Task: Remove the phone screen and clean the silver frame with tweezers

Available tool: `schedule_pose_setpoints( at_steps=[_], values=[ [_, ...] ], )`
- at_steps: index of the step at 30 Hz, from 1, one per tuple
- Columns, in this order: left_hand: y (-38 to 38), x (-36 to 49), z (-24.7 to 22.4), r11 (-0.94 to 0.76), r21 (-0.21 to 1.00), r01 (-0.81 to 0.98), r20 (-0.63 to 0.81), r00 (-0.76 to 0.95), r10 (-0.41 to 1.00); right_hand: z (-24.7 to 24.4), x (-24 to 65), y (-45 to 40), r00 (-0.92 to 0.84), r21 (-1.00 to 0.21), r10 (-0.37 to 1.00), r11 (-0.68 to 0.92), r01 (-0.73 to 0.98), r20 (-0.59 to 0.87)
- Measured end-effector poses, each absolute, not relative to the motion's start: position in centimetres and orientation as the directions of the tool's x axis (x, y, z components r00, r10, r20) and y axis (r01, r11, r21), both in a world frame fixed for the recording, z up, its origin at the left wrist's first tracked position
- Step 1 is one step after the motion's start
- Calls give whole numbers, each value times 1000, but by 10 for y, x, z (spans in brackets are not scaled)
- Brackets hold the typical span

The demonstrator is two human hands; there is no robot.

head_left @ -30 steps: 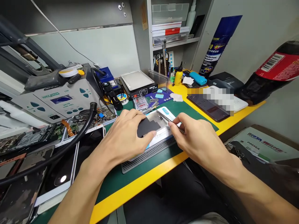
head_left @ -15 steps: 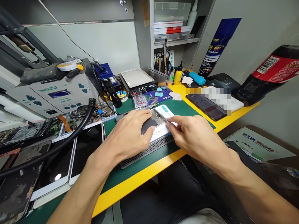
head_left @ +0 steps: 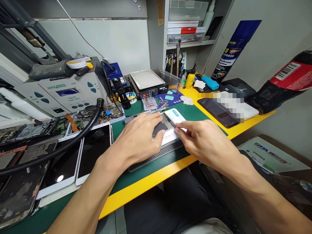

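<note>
An opened phone lies on a work stand with a grey perforated edge; a dark flat rectangle and bare metal parts show inside it. My left hand spans its left part, fingers at the far side and thumb at the near side, holding it down. My right hand pinches thin metal tweezers between thumb and index finger. Their tip points into the phone's exposed inside, though the exact contact is too small to make out. Just beyond the phone lies a white card with a blue mark.
A soldering station with a thick black hose stands left, near white-framed screens and a tray of circuit boards. Behind is a small hot plate. To the right are a dark phone, a spray can and a cola bottle.
The camera view has shifted slightly, so everything sits a little further right. Both hands keep nearly the same places on the phone, and the tweezers stay in the right hand.
</note>
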State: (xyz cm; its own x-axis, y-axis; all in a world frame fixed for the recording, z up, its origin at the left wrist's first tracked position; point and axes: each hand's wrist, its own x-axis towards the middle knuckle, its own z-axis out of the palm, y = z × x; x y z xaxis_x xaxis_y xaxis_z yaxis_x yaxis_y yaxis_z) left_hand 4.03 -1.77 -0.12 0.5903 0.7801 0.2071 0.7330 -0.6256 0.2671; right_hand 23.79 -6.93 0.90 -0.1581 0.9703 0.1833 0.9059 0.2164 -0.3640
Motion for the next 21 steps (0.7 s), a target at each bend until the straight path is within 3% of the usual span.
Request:
schedule_pose_setpoints(
  at_steps=[6, 21],
  values=[
    [-18, 41, 0, -614, 261, 745, 197, 582, 789, 10, 236, -68, -94, -447, 985, 151, 882, 147],
    [-18, 41, -1, -604, 243, 759, 198, 571, 797, 5, 239, -74, -98, -402, 975, 172, 899, 198]
  ],
)
